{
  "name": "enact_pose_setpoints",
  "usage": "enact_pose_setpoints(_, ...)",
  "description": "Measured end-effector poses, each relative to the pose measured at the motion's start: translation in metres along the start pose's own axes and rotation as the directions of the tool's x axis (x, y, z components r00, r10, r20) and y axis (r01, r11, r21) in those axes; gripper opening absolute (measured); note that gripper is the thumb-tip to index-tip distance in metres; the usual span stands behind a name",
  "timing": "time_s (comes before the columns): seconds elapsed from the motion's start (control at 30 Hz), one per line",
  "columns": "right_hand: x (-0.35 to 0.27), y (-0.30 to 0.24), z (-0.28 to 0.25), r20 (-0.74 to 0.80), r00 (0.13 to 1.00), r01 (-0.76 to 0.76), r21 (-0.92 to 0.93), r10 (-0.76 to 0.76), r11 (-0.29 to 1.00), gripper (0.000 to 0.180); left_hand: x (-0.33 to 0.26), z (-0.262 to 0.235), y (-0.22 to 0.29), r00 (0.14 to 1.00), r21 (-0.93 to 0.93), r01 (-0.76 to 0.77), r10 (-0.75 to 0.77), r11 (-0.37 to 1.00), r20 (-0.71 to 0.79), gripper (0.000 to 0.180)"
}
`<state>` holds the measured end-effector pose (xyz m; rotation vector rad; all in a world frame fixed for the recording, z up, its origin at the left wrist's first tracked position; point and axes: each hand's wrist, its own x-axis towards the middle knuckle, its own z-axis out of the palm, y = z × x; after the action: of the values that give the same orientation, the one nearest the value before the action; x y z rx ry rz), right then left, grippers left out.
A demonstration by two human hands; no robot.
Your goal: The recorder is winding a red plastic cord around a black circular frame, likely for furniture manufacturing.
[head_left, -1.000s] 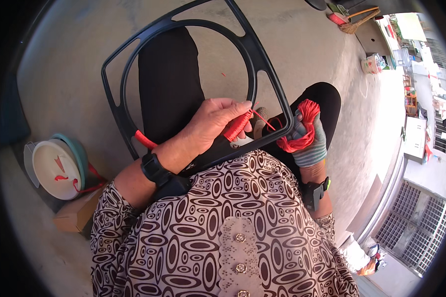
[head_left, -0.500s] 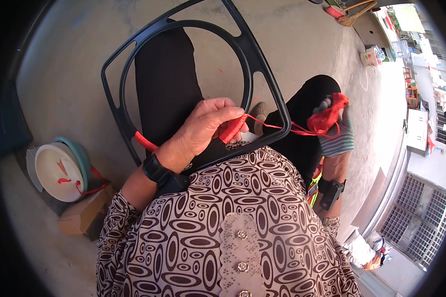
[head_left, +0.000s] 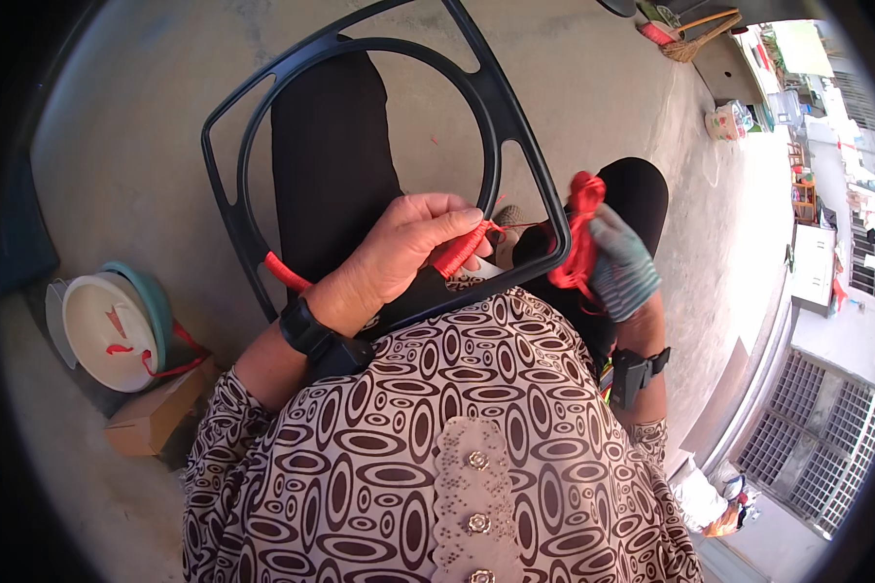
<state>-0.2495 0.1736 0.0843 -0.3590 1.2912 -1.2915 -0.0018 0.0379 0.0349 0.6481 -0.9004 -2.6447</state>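
Left hand (head_left: 399, 257) pinches red cord (head_left: 457, 255); frame (head_left: 515, 136)

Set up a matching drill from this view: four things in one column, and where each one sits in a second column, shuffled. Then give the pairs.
Things
1. black frame
2. red cord bundle
3. white bowl
4. cardboard box

Places
A. on the floor, just below the bowl in the picture
B. in the gloved right hand
C. across the lap, with the left hand pressing red wrapping onto its near edge
D. on the floor at the person's left, with red scraps in it

Pairs: 1-C, 2-B, 3-D, 4-A
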Motion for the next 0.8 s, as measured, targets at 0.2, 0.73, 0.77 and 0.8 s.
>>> enact_pose_setpoints(0.2, 0.04, 0.005, 0.042, 0.303, 0.948, 0.097, -0.558, 0.093, 0.824, 0.038, 0.0, 0.002, -0.001, 0.995, 0.048, -0.096, 0.097, 0.994, -0.019, 0.02)
enact_pose_setpoints(0.73, 0.085, 0.055, 0.062, 0.311, 0.95, -0.064, 0.247, -0.016, 0.967, 0.047, 0.009, 0.002, -0.006, 0.977, -0.198, -0.048, 0.005, 0.979, -0.213, 0.046)
enact_pose_setpoints(0.77, 0.089, 0.051, 0.064, 0.28, 0.959, -0.152, 0.411, 0.034, 0.899, 0.046, 0.009, 0.0, -0.006, 0.99, -0.229, -0.019, -0.013, 0.973, -0.139, 0.046)
enact_pose_setpoints(0.8, 0.091, 0.042, 0.06, 0.216, 0.976, -0.084, 0.445, -0.016, 0.891, 0.04, 0.008, -0.004, -0.006, 0.999, -0.268, 0.015, -0.028, 0.963, -0.045, 0.046)
